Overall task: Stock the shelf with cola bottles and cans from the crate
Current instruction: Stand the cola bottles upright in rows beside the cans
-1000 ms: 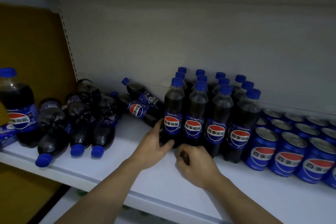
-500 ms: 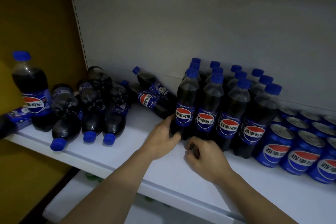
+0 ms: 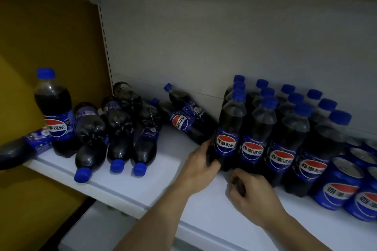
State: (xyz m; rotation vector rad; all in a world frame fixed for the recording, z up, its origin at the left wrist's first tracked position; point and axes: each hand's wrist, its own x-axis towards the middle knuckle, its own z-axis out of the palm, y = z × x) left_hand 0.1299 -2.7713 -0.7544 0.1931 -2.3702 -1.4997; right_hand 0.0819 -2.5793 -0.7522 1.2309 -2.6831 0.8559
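Upright cola bottles with blue caps stand in rows on the white shelf. My left hand grips the lower left side of the front-left upright bottle. My right hand sits at the foot of that bottle and its neighbour, fingers curled against the bases. Blue cola cans stand to the right of the bottles. The crate is out of view.
A heap of lying bottles fills the shelf's left part, and one bottle stands upright beside it. Another lying bottle leans by the back panel. A yellow side wall is at left. A lower shelf shows below.
The view has swung, so the shelf contents sit further right in the frame. Both hands keep their place at the base of the front-left bottle.
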